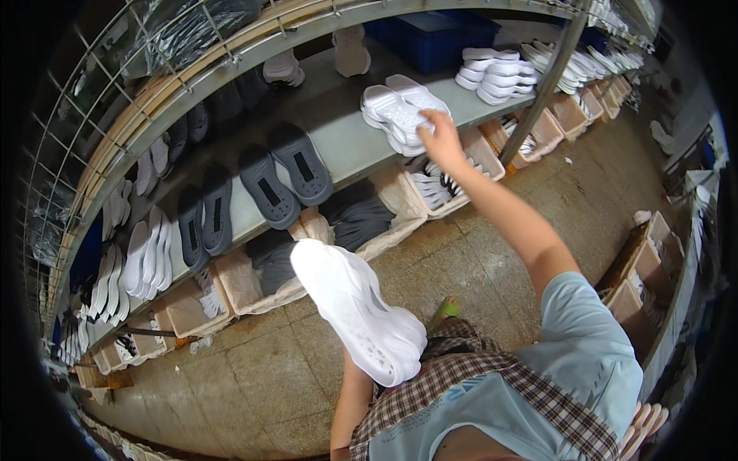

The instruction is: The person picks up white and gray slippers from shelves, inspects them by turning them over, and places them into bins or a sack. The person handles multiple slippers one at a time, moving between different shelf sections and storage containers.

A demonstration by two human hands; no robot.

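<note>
A stack of white shoe soles point(357, 319), with small holes toward the near end, rests on my left forearm point(352, 399) and leans by my apron. My left hand is under the stack, its fingers hidden, holding it up. Out over the metal shelf, my right hand point(440, 140) has its fingers closed on the right edge of a white shoe sole point(390, 107). That sole lies on a small pile, beside another white sole point(419, 94). Left of the pile, a pair of dark grey soles point(302, 164) with black strips lies on the shelf.
Crates point(469, 188) of soles line the floor under the shelf point(350, 157). A slanted metal post point(546, 84) stands right of my right hand. White sole stacks point(498, 75) and a blue bin point(438, 42) are further back. A wire rack point(165, 88) overhangs the left.
</note>
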